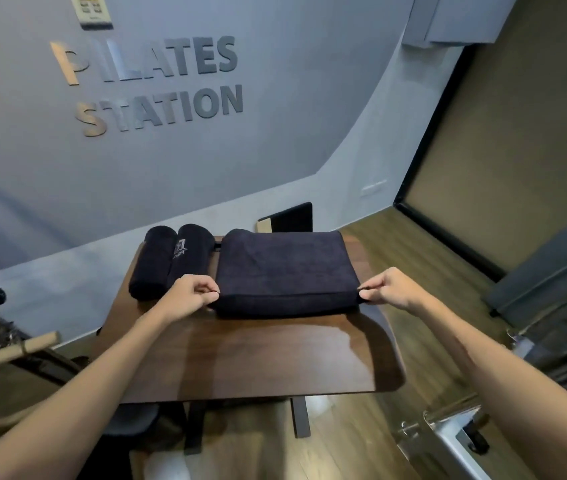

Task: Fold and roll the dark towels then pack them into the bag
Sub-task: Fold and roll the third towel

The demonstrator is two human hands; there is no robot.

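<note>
Pinching near corners of folded dark navy terry towel point(284, 271): left hand point(190, 292), right hand point(391, 289), fingers curled tight, keeping fold square; two rolled dark towels point(171, 259) parked beyond left fingers, clear.

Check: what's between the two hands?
Head view: only the folded dark towel; left hand and right hand pinch its two near corners.

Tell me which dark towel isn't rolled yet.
The flat folded towel, pinched at its near corners by both hands; the two left of it are rolled.
</note>
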